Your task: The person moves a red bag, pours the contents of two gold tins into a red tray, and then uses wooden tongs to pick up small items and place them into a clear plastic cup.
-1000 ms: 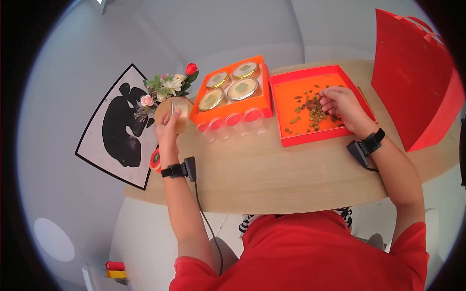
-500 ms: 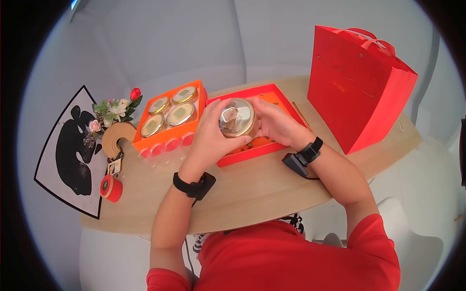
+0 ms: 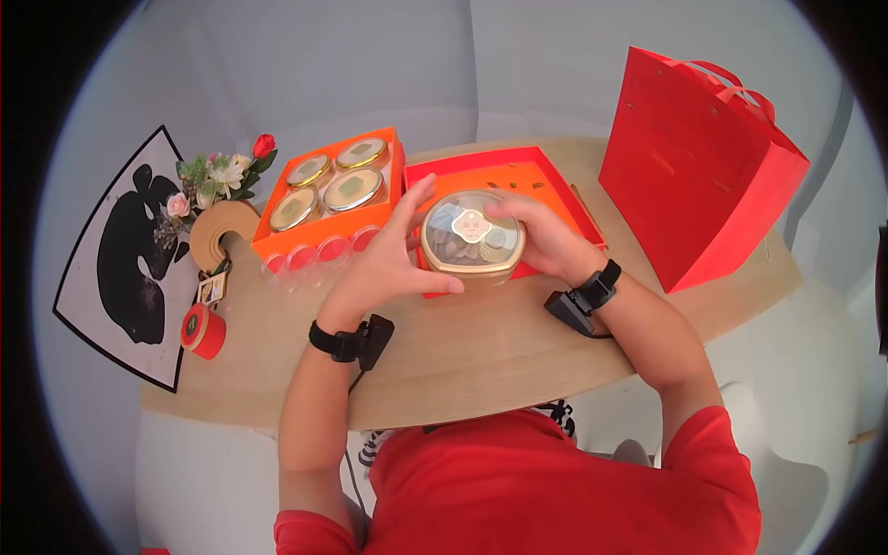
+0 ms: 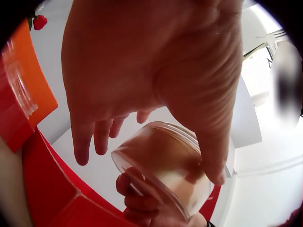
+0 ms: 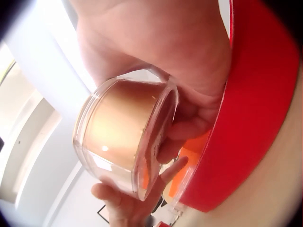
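Note:
My right hand [image 3: 548, 236] grips a round clear container [image 3: 462, 248] with a gold rim and a pale label on its lid. The thumb lies over the top while the fingers curl under the base, as the right wrist view shows on the container [image 5: 120, 125]. Small brown and pale pieces show through the lid. My left hand [image 3: 384, 254] spreads around the container's left side, fingers straight and apart, thumb right at the rim. In the left wrist view, the fingers of the left hand [image 4: 142, 80] extend past the container [image 4: 158, 156]. Behind them lies a red tray with an orange floor [image 3: 532, 176].
An orange box [image 3: 324, 224] with several gold-rimmed jars stands left of the tray, small clear jars with red lids [image 3: 333, 248] before it. Flowers [image 3: 217, 176], a wooden ring [image 3: 208, 242] and a red tin [image 3: 208, 338] are further left. A red bag [image 3: 694, 166] stands right.
My hands came together from the left side and the tray, and both held the container above the tray. Since then the left fingers have opened off it, and its labelled lid faces me more.

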Motion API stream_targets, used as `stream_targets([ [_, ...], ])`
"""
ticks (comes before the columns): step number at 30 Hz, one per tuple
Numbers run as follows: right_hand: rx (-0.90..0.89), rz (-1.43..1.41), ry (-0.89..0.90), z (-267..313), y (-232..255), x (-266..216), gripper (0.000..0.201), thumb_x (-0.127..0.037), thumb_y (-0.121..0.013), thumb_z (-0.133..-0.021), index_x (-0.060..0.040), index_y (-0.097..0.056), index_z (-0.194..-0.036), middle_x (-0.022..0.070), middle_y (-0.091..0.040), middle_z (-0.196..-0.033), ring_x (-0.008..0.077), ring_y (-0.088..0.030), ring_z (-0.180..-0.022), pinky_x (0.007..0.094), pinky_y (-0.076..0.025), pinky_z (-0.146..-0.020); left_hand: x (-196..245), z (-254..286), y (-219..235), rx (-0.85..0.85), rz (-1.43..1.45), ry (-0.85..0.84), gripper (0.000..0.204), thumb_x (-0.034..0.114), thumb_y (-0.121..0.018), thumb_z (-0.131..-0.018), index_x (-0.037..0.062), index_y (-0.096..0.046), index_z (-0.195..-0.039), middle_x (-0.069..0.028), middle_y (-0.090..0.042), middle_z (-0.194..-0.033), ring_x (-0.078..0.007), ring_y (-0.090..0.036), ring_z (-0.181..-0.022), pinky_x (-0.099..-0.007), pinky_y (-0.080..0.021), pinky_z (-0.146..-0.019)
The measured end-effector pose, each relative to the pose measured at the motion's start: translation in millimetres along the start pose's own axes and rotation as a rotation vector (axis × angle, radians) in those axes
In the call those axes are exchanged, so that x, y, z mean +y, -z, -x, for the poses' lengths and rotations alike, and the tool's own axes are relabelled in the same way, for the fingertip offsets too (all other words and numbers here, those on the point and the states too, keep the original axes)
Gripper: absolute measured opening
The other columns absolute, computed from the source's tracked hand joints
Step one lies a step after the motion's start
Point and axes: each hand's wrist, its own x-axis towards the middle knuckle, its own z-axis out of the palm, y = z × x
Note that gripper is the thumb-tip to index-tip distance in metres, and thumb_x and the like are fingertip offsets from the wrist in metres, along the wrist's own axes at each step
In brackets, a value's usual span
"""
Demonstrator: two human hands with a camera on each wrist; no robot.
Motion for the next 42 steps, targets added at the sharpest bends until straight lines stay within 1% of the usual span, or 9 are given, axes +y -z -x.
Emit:
stream_targets([
  [4, -0.018, -0.012, -0.016, -2.5, -0.9, 3.0, 0.056, -0.030, -0.065, -0.106, -0.0010, -0.054, -0.152, 0.0126, -0.066, -0.145, 0.0209, -0.068, -0.130, 0.0388, -0.056, -0.106, -0.8, 5.9, -3.5, -0.055, 0.023, 0.006, 0.143, 0.024, -0.106, -0.063, 0.0077, -0.017, -0.174, -0.0170, -0.039, -0.169, -0.0281, -0.041, -0.158, -0.0440, -0.034, -0.130],
  [12, -0.022, -0.018, -0.024, 1.4, -13.9, -1.6, 0.062, -0.039, -0.064, -0.110, 0.0008, -0.049, -0.155, 0.0148, -0.062, -0.149, 0.0222, -0.064, -0.135, 0.0405, -0.054, -0.111, -16.9, 2.9, -1.0, 0.019, 0.120, 0.014, 0.132, 0.022, -0.104, -0.068, 0.0082, -0.024, -0.172, -0.0156, -0.046, -0.165, -0.0268, -0.045, -0.155, -0.0417, -0.038, -0.128],
  [16, 0.106, 0.302, 0.105, 0.6, -8.7, 2.1, 0.084, -0.050, -0.071, -0.105, 0.0020, -0.038, -0.163, 0.0179, -0.050, -0.160, 0.0257, -0.053, -0.146, 0.0412, -0.047, -0.119, -22.6, -0.8, 2.2, 0.084, 0.208, 0.028, 0.127, 0.023, -0.102, -0.074, 0.0012, -0.023, -0.170, -0.0186, -0.052, -0.159, -0.0272, -0.050, -0.150, -0.0406, -0.045, -0.122],
  [18, 0.130, 0.445, 0.125, -0.6, -3.1, -1.6, 0.095, -0.050, -0.077, -0.101, 0.0027, -0.033, -0.166, 0.0200, -0.045, -0.165, 0.0276, -0.048, -0.151, 0.0413, -0.043, -0.122, -26.8, -6.1, 3.8, 0.095, 0.200, 0.049, 0.125, 0.021, -0.102, -0.073, 0.0068, -0.025, -0.171, -0.0164, -0.050, -0.161, -0.0266, -0.050, -0.150, -0.0402, -0.044, -0.122],
  [21, 0.087, 0.452, 0.212, 0.8, -5.9, -0.7, 0.108, -0.045, -0.088, -0.092, 0.0030, -0.029, -0.168, 0.0224, -0.044, -0.165, 0.0303, -0.047, -0.152, 0.0425, -0.042, -0.123, -25.0, -20.9, 4.5, 0.083, 0.159, 0.076, 0.123, 0.020, -0.101, -0.073, 0.0081, -0.027, -0.171, -0.0161, -0.049, -0.162, -0.0265, -0.051, -0.150, -0.0398, -0.044, -0.122],
  [24, 0.118, 0.566, 0.231, -3.2, 1.7, -3.2, 0.112, -0.037, -0.094, -0.086, 0.0030, -0.029, -0.168, 0.0237, -0.044, -0.165, 0.0321, -0.046, -0.153, 0.0433, -0.041, -0.125, -22.1, -39.2, 7.3, 0.020, 0.112, 0.100, 0.123, 0.022, -0.099, -0.073, 0.0055, -0.026, -0.171, -0.0179, -0.051, -0.160, -0.0274, -0.052, -0.149, -0.0399, -0.044, -0.122],
  [27, 0.137, 0.556, 0.261, -3.2, 4.3, -7.0, 0.116, -0.039, -0.096, -0.082, 0.0032, -0.031, -0.168, 0.0239, -0.044, -0.164, 0.0334, -0.047, -0.153, 0.0442, -0.041, -0.124, -6.9, -50.0, 3.8, -0.037, 0.086, 0.137, 0.124, 0.026, -0.099, -0.074, 0.0031, -0.025, -0.171, -0.0202, -0.053, -0.158, -0.0289, -0.053, -0.148, -0.0404, -0.044, -0.122],
  [33, 0.191, 0.635, 0.229, -6.1, 17.0, -8.8, 0.117, -0.040, -0.098, -0.079, 0.0041, -0.034, -0.167, 0.0248, -0.049, -0.160, 0.0340, -0.048, -0.152, 0.0445, -0.042, -0.124, -19.2, -63.8, -1.8, -0.067, 0.100, 0.140, 0.126, 0.031, -0.098, -0.075, 0.0025, -0.023, -0.171, -0.0226, -0.054, -0.156, -0.0310, -0.054, -0.146, -0.0407, -0.044, -0.121],
  [42, 0.148, 0.666, 0.132, -9.0, 13.6, 0.8, 0.103, -0.037, -0.095, -0.084, 0.0041, -0.042, -0.163, 0.0220, -0.055, -0.156, 0.0308, -0.054, -0.146, 0.0420, -0.046, -0.120, -34.6, -50.1, -2.9, -0.069, 0.135, 0.190, 0.123, 0.027, -0.097, -0.076, 0.0037, -0.022, -0.172, -0.0227, -0.054, -0.155, -0.0300, -0.055, -0.145, -0.0403, -0.044, -0.121],
])
